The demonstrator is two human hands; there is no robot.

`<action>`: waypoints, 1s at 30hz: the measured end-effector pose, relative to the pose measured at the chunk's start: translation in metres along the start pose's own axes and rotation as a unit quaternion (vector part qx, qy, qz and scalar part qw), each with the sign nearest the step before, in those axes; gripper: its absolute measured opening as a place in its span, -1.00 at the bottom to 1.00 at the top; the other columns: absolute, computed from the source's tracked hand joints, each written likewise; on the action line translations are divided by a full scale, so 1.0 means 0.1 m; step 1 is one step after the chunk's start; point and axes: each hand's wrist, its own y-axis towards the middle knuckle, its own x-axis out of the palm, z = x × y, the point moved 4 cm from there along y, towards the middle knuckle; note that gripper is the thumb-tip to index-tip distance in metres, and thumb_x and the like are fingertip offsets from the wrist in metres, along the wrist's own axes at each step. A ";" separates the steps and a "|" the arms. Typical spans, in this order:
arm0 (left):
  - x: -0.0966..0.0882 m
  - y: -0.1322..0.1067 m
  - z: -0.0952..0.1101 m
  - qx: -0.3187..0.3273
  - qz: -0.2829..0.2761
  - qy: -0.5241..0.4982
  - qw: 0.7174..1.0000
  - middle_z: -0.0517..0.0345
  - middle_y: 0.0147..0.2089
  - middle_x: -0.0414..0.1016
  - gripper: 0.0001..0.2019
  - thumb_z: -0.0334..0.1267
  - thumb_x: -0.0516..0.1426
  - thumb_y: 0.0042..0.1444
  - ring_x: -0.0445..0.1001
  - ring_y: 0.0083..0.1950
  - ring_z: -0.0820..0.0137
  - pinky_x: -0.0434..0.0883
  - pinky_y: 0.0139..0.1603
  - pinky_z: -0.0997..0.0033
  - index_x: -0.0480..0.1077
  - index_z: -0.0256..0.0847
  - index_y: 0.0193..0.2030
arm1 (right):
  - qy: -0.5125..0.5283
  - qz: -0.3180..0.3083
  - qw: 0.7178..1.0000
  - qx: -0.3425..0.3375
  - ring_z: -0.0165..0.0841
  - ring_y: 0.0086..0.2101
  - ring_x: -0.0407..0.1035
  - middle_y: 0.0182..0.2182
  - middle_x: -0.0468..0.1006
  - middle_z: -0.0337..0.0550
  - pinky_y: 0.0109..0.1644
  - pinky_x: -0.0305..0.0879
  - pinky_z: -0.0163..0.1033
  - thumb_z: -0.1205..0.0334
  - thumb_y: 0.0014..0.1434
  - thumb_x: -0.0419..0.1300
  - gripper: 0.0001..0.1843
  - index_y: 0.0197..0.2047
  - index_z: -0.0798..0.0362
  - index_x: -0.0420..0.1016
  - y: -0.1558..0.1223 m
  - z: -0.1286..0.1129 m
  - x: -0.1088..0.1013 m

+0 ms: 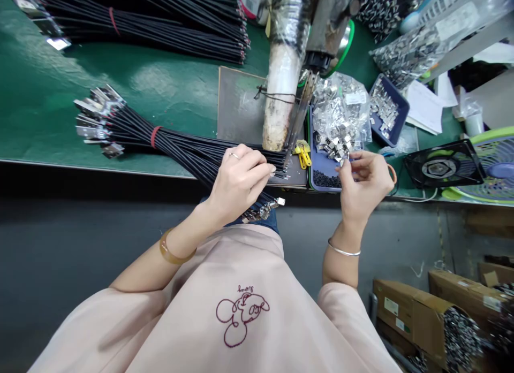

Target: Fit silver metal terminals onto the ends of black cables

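Black for the cables (188, 148) under the left fingers (257, 169), with a red band (155, 136) well left of them, over a dark green bench (40, 94); shiny silver for the metal clips (335, 143) at the right fingers (349, 167), above a blue tray (317, 172); yellow for the clip (303, 154) between both.

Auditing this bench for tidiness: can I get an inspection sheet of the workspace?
Surface: green mat-covered bench, grey plate near its front edge.
Job's things: red-banded bundle of black cables with metal terminals overhangs the edge; blue plastic tray holds loose silver clips.
Clutter: clear plastic bag of clips, yellow plastic clip.
Hands: left hand pinches the bundle's cable ends; right hand pinches one small metal clip.
Cables: second bundle of black cables at the back.
Surroundings: black square fan; brown cardboard boxes down at the right.
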 end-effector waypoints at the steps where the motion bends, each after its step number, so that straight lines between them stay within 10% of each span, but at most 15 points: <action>1: 0.01 0.00 0.01 0.009 0.005 0.001 1.000 0.04 -0.27 0.56 -0.82 -0.36 0.10 0.31 0.39 -0.20 0.27 0.32 -0.14 0.21 0.53 -0.19 -0.27 | 0.014 0.004 1.000 0.004 -0.33 -0.37 0.53 -0.29 0.60 -0.16 -0.42 0.46 -0.21 0.18 0.18 0.27 -0.81 -0.41 -0.04 0.35 -0.04 -0.06 -0.01; 7: 0.04 0.02 0.08 0.037 0.038 -0.007 0.999 0.07 -0.40 0.44 -0.83 -0.42 0.13 0.22 0.29 -0.33 0.33 0.34 -0.25 0.30 0.51 -0.22 -0.36 | 0.203 -0.057 0.976 0.052 -0.40 -0.38 0.58 -0.29 0.61 -0.24 -0.34 0.56 -0.26 0.25 0.22 0.26 -0.83 -0.38 -0.01 0.36 -0.30 -0.40 0.12; 12: -0.01 0.06 0.05 -0.058 -0.033 -0.140 0.988 0.16 -0.45 0.47 -0.88 -0.44 0.12 0.13 0.32 -0.42 0.42 0.33 -0.30 0.40 0.50 -0.24 -0.31 | 0.173 -0.049 0.984 -0.016 -0.33 -0.22 0.58 -0.26 0.63 -0.20 -0.16 0.61 -0.16 0.29 0.21 0.31 -0.94 -0.31 -0.06 0.54 -0.49 -0.58 0.26; 19: 0.02 0.05 -0.03 -0.152 -0.092 -0.226 0.958 0.19 -0.45 0.52 -0.90 -0.38 0.18 0.12 0.33 -0.46 0.50 0.25 -0.41 0.49 0.55 -0.26 -0.33 | 0.286 -0.175 0.939 0.072 -0.39 -0.18 0.59 -0.17 0.65 -0.19 -0.13 0.62 -0.25 0.24 0.26 0.27 -0.94 -0.26 -0.04 0.59 -0.61 -0.53 0.55; 30: 0.04 0.07 -0.03 -0.158 -0.145 -0.259 0.942 0.19 -0.52 0.48 -0.83 -0.36 0.17 0.16 0.25 -0.53 0.55 0.15 -0.50 0.50 0.53 -0.29 -0.43 | 0.331 -0.184 0.922 0.086 -0.39 -0.13 0.58 -0.14 0.67 -0.18 -0.11 0.60 -0.27 0.25 0.24 0.29 -0.94 -0.24 -0.06 0.61 -0.65 -0.52 0.58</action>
